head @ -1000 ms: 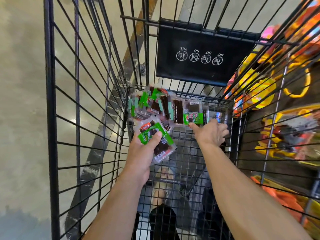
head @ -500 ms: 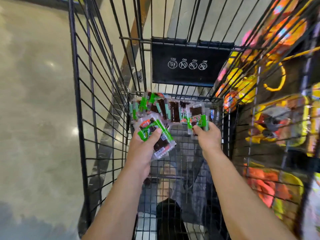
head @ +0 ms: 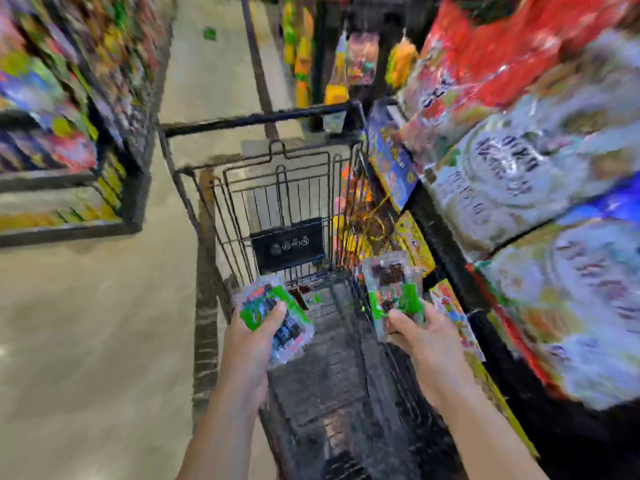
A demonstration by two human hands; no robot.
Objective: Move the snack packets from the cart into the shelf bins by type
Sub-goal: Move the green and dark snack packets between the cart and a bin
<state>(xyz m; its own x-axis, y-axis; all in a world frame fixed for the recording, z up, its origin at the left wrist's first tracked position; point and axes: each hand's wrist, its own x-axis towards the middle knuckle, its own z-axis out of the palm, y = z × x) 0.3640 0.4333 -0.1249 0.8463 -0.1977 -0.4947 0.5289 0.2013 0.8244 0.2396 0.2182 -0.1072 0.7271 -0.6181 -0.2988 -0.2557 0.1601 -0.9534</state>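
A glossy beige floor (head: 86, 341) fills the left of the frame, with a dark shelf unit (head: 69, 230) of blurred colourful goods at upper left, hanging sweet packets (head: 362, 58) at top centre, large red bags (head: 485, 57) at upper right and pale bags (head: 512, 174) with dark lettering just below them.

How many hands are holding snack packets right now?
2. The left hand grips a green-labelled bundle over the cart's left side; the right hand grips a second bundle by the cart's right wall. Blur hides how many packets each holds.
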